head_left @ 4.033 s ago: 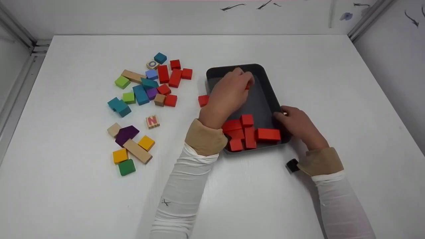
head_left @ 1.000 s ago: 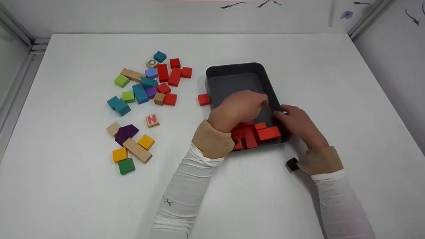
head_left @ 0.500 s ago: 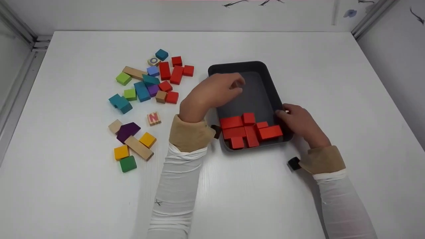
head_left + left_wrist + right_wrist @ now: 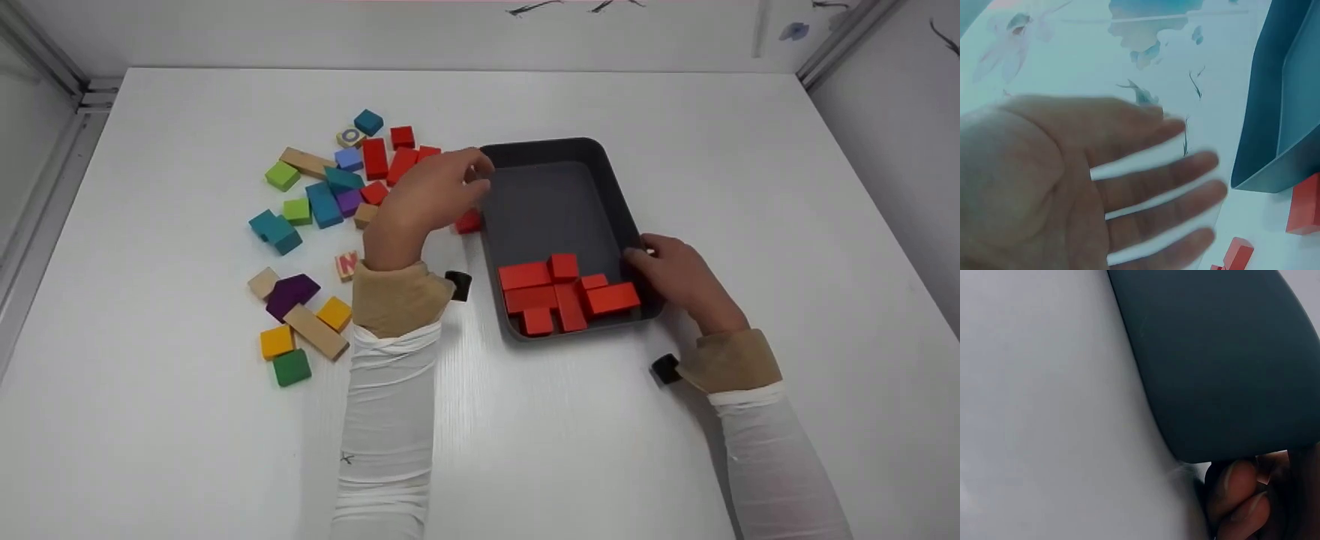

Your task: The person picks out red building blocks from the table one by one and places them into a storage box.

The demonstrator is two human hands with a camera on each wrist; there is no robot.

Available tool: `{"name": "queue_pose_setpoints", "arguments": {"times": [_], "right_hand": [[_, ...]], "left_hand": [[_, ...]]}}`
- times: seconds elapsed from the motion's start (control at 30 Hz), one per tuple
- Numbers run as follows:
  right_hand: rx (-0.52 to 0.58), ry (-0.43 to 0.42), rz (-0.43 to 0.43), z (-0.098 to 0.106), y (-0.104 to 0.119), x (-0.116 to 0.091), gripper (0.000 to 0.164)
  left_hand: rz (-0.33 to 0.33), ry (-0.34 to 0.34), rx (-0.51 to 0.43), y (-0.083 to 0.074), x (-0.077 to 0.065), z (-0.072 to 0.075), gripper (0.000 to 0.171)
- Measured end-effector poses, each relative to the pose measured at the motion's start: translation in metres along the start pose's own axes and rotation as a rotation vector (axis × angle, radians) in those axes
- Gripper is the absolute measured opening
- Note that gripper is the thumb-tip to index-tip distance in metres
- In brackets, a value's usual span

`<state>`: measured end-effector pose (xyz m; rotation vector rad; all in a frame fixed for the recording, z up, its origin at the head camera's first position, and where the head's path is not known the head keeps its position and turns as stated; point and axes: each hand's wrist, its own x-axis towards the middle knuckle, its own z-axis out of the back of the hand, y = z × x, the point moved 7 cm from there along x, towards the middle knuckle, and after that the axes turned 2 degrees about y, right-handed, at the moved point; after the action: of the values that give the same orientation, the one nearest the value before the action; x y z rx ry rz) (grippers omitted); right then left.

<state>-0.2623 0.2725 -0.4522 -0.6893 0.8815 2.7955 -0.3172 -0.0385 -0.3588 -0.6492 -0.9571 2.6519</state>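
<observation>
My left hand (image 4: 431, 195) hovers above several red blocks at the left of the dark grey tray (image 4: 551, 202). Its palm holds nothing in the left wrist view, and the fingers (image 4: 1162, 180) are spread and mostly straight. A lone red block (image 4: 468, 221) lies against the tray's left wall, partly covered by that hand. At the tray's right side my right hand (image 4: 682, 277) grips the rim, thumb over the edge. The right wrist view shows curled fingertips (image 4: 1241, 478) beside the tray wall (image 4: 1219, 371). Several red blocks (image 4: 529, 300) fill the tray's near end.
Left of the tray lie loose blocks: teal (image 4: 324, 205), lime green (image 4: 283, 175), purple (image 4: 293, 295), yellow (image 4: 277, 342), green (image 4: 291, 367) and plain wood (image 4: 316, 331). A letter block (image 4: 346, 265) is half hidden by the left wrist. White walls border the table behind and right.
My left hand put a red block among those at the tray's near end, let go, rose and moved left out of the tray. The right hand stayed at the rim.
</observation>
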Motion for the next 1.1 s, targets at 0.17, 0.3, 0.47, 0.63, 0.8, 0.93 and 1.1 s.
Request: {"name": "queue_pose_setpoints", "arguments": {"times": [0.17,0.3,0.47,0.63,0.8,0.93,1.1], "right_hand": [[0.001,-0.002,-0.001,-0.001,-0.002,0.000,0.062],[0.000,0.000,-0.007,-0.001,-0.002,0.000,0.062],[0.004,0.000,-0.002,-0.001,-0.001,-0.001,0.061],[-0.002,-0.009,0.013,0.000,0.001,-0.001,0.060],[-0.006,-0.004,0.006,0.000,0.000,0.000,0.062],[-0.013,-0.004,0.006,0.001,0.000,0.001,0.062],[-0.017,-0.004,0.009,0.000,-0.001,0.000,0.062]], "left_hand": [[0.096,-0.082,0.028,0.013,0.004,0.005,0.044],[0.135,-0.081,0.043,0.020,0.009,0.002,0.045],[0.167,-0.021,0.040,0.026,0.015,-0.009,0.053],[0.186,0.049,0.038,0.032,0.020,-0.019,0.055],[0.141,0.094,0.046,0.033,0.027,-0.027,0.053],[0.129,0.129,0.044,0.035,0.033,-0.034,0.059],[0.126,0.134,0.066,0.039,0.041,-0.042,0.063]]}}
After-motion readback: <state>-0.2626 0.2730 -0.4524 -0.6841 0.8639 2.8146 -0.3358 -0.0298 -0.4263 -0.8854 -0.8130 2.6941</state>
